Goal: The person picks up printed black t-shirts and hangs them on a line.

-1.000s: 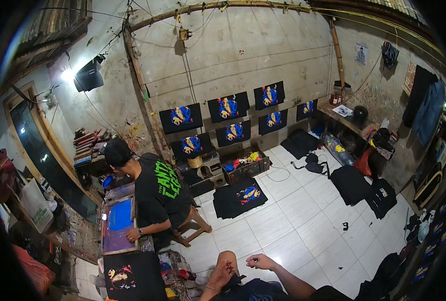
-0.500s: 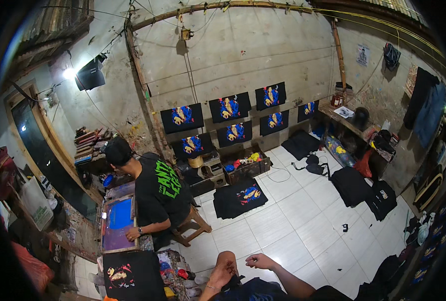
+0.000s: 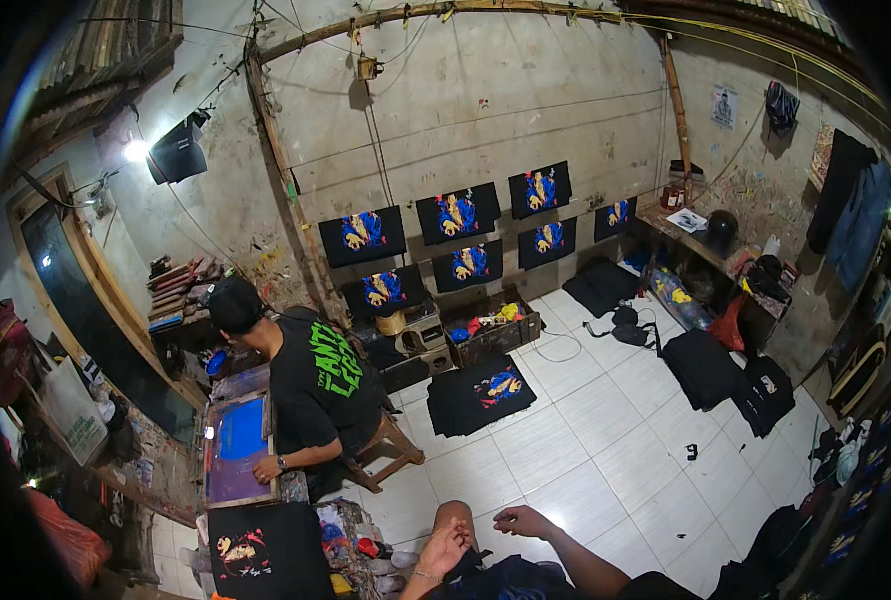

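My left hand [image 3: 447, 546], with a bracelet at the wrist, rests by my bare knee [image 3: 454, 514], palm turned up and fingers loosely spread. Just to its right hovers my right hand [image 3: 523, 521], its bent fingers pointing toward the left one and a small gap between the two. I see nothing held in either hand, though fine detail is too small to make out. A cluttered low stand with a red-and-black item [image 3: 373, 548] lies left of my left hand. Beyond it is a black cloth piece [image 3: 263, 552] with a coloured print.
A co-worker in a black shirt [image 3: 315, 375] sits on a wooden stool [image 3: 390, 452], one hand on a blue-and-purple printing screen [image 3: 237, 440]. Printed black cloths [image 3: 457, 213] hang along the wall. A printed stack [image 3: 480, 395] and black piles [image 3: 703, 370] lie on the tiled floor [image 3: 575, 430].
My left hand has turned slightly and its fingers have spread more. My right hand stays almost in place. The co-worker has barely moved.
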A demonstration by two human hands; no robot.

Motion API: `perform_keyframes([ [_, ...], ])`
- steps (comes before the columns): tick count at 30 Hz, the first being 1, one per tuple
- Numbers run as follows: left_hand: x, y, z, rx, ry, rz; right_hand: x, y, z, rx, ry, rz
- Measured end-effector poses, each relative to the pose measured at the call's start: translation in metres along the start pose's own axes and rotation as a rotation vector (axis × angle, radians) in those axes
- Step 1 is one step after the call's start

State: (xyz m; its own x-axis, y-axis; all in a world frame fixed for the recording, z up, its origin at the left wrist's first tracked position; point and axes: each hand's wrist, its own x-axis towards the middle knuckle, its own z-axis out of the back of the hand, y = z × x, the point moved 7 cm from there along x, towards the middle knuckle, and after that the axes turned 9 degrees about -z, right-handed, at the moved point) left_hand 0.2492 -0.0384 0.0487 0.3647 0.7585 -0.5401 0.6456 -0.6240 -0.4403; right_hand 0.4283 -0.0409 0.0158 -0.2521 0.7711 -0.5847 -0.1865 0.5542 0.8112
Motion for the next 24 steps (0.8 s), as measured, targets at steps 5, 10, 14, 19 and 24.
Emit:
perform_keyframes([
  [5,0.002,-0.0013,0.0021,-0.036,-0.032,0.038,-0.0008,0.0002,0.0005,0.017,-0.003,-0.006],
  [10,0.0028,-0.0038,-0.0001,0.014,-0.012,0.0,0.0009,0.0001,0.0001,-0.012,-0.007,-0.011],
  [14,0.0002,-0.0032,-0.0029,-0.022,0.012,0.002,0.0016,0.0005,0.002,-0.025,-0.013,0.007],
  [19,0.0006,-0.0061,0.0015,0.034,-0.003,0.013,0.0038,-0.0023,0.0028,0.004,-0.02,-0.024],
  [24,0.0026,-0.006,0.0043,0.002,0.021,-0.005,0.0028,-0.0026,-0.0051,-0.015,-0.003,-0.014],
])
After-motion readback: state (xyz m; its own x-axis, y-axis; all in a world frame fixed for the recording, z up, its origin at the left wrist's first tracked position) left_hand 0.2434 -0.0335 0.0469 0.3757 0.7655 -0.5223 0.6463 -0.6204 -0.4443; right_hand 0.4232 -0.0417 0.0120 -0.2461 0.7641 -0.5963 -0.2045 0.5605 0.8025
